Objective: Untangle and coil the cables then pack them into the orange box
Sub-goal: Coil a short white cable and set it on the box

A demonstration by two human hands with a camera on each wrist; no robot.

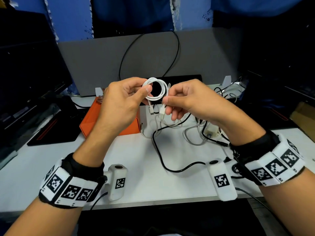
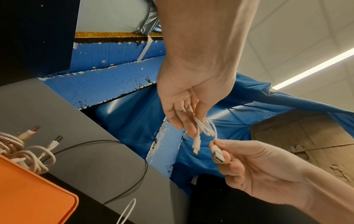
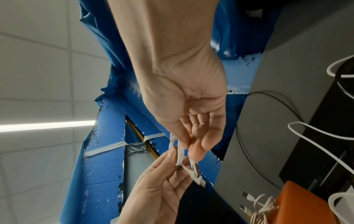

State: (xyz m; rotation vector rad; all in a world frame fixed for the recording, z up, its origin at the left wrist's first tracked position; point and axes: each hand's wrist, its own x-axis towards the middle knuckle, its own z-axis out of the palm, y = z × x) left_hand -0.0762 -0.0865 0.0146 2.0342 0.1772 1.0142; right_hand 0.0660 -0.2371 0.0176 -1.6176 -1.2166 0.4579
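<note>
left hand (image 2: 184,104) pinches small white coiled cable (image 2: 205,127); right hand (image 2: 254,168) pinches its silver USB plug (image 2: 218,156). Orange plastic box (image 2: 32,195) lower left, holding cream cable bundle (image 2: 32,157).

white cable (image 1: 156,90) smooth plastic; orange box (image 1: 109,124) matt.

The left hand (image 1: 119,103) hides much of the orange box (image 1: 88,123).

An office-like workstation: white desk (image 1: 144,176), dark monitor (image 1: 25,65), grey partition (image 1: 95,65), tiled ceiling (image 2: 296,37).
</note>
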